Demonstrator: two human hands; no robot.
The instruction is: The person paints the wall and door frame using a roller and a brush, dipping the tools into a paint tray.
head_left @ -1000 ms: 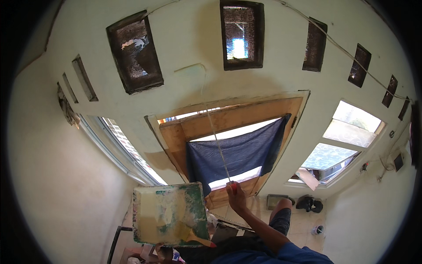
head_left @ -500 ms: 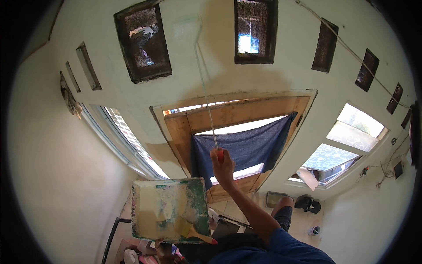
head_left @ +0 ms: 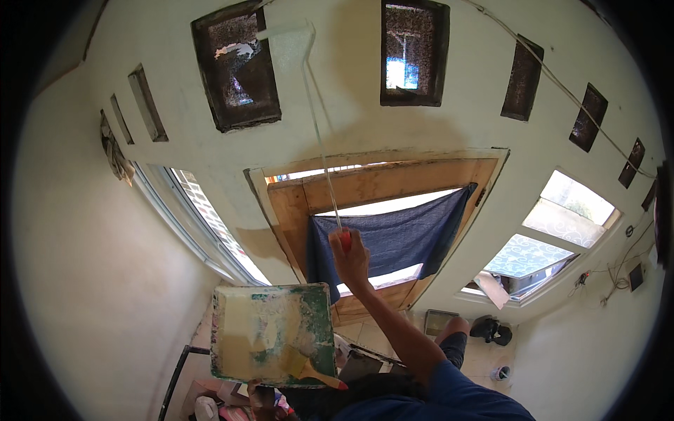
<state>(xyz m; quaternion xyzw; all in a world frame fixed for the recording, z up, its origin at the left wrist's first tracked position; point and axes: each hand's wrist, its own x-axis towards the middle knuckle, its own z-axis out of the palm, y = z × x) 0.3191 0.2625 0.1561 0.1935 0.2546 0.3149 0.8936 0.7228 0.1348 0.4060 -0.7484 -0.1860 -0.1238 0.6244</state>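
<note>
My right hand [head_left: 351, 257] is closed around the red handle of a long-framed paint roller [head_left: 319, 133]. Up on the pale wall, the roller's light-coloured head [head_left: 282, 31] lies beside the right edge of a dark vent opening [head_left: 237, 67]. A paint tray [head_left: 319, 309], green and smeared with cream paint, is held level at lower left. Under its near edge my left hand [head_left: 261, 397] grips it, mostly hidden by the tray. Across the tray's near right corner rests a paintbrush [head_left: 319, 374] with a yellowish handle and red tip.
Ahead is a wooden door frame [head_left: 288, 210] hung with a dark blue cloth [head_left: 393, 242]. More vent openings [head_left: 414, 52] line the wall, and a cable [head_left: 562, 84] crosses it at right. An open window [head_left: 533, 245] stands right; a dark bag [head_left: 491, 330] and a small can [head_left: 500, 373] are on the floor.
The roller head has moved left along the wall to the edge of the vent opening. My right hand has shifted slightly left and up; the tray stays nearly in place.
</note>
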